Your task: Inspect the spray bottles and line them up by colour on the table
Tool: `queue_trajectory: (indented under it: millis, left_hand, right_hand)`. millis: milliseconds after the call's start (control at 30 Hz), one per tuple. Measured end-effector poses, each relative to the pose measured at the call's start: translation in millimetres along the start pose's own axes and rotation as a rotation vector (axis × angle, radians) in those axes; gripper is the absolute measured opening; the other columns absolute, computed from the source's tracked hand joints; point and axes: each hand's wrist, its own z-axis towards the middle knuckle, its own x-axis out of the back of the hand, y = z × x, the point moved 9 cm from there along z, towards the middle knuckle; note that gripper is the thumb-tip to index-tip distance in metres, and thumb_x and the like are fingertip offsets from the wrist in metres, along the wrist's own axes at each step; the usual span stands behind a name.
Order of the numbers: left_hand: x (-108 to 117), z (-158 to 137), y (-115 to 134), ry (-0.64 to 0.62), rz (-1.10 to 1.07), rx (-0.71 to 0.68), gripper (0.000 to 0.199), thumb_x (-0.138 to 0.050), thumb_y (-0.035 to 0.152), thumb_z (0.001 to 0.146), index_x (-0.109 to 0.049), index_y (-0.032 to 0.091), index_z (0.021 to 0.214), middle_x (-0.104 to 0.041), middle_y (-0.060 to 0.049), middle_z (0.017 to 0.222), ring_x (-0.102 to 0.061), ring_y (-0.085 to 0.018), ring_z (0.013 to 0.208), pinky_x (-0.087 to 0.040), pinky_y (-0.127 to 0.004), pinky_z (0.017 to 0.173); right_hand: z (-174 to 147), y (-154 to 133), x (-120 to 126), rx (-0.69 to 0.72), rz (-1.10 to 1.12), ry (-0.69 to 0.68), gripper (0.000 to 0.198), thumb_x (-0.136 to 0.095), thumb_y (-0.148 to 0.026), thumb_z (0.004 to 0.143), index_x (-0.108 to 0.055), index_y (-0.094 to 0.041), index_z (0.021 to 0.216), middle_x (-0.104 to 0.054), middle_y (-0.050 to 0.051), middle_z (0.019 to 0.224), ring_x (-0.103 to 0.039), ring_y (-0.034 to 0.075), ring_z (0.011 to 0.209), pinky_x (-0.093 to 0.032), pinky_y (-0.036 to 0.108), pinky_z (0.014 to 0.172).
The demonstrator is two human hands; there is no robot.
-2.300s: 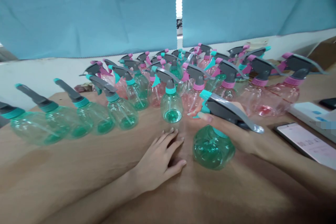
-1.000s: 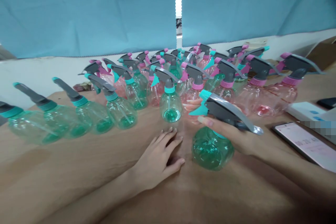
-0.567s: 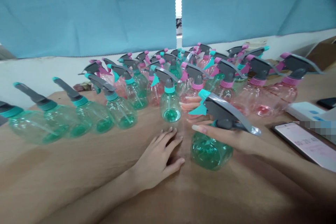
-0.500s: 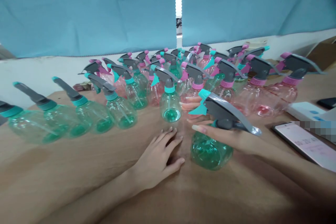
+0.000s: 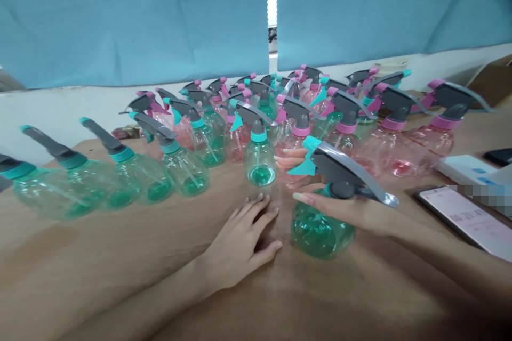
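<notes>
A green spray bottle [image 5: 320, 229] with a grey and teal trigger head stands on the brown table [image 5: 120, 256] just right of centre. My right hand [image 5: 344, 208] wraps around its neck under the trigger head, fingers pointing left. Flat on the table just left of the bottle lies my left hand [image 5: 244, 240], fingers spread, holding nothing. Another green spray bottle [image 5: 260, 162] stands right behind my left fingertips.
Several green and pink spray bottles [image 5: 348, 122] crowd the back of the table, with a row of green bottles [image 5: 128, 170] running to the left edge. A phone [image 5: 464, 218] and a white box [image 5: 472, 170] lie at right. Blue curtains hang behind.
My right hand has shifted on the bottle, sliding from over the trigger head down to its neck; the bottle has turned slightly. My left hand has not moved.
</notes>
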Motion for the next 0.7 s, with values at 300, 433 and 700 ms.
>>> queue_trajectory:
  millis: [300, 433, 700]
  left_hand:
    - [0.2, -0.4, 0.0, -0.003, 0.004, 0.0, 0.054, -0.05, 0.044, 0.095, -0.039, 0.019, 0.141, -0.035, -0.012, 0.149, -0.028, -0.029, 0.138, -0.028, -0.047, 0.11]
    - [0.7, 0.0, 0.7, -0.002, 0.004, -0.003, 0.055, -0.05, 0.044, 0.094, -0.039, 0.018, 0.141, -0.035, -0.013, 0.149, -0.028, -0.03, 0.138, -0.029, -0.049, 0.109]
    - [0.9, 0.0, 0.8, 0.007, -0.01, -0.004, 0.054, -0.051, 0.044, 0.094, -0.04, 0.018, 0.14, -0.037, -0.012, 0.148, -0.03, -0.03, 0.138, -0.028, -0.048, 0.11]
  right_hand:
    - [-0.1, 0.5, -4.5, -0.038, 0.144, -0.026, 0.039, -0.062, -0.023, 0.084, -0.057, -0.025, 0.123, -0.069, 0.001, 0.112, -0.069, 0.014, 0.096, -0.057, 0.016, 0.082]
    - [-2.6, 6.1, -5.1, -0.079, 0.162, -0.019, 0.048, -0.063, -0.02, 0.082, -0.053, -0.026, 0.129, -0.071, 0.0, 0.11, -0.07, 0.016, 0.095, -0.058, 0.019, 0.083]
    - [-0.4, -3.9, -2.2, -0.052, 0.116, -0.006, 0.021, -0.064, -0.025, 0.081, -0.067, -0.027, 0.102, -0.074, 0.0, 0.092, -0.07, 0.018, 0.094, -0.06, 0.024, 0.081]
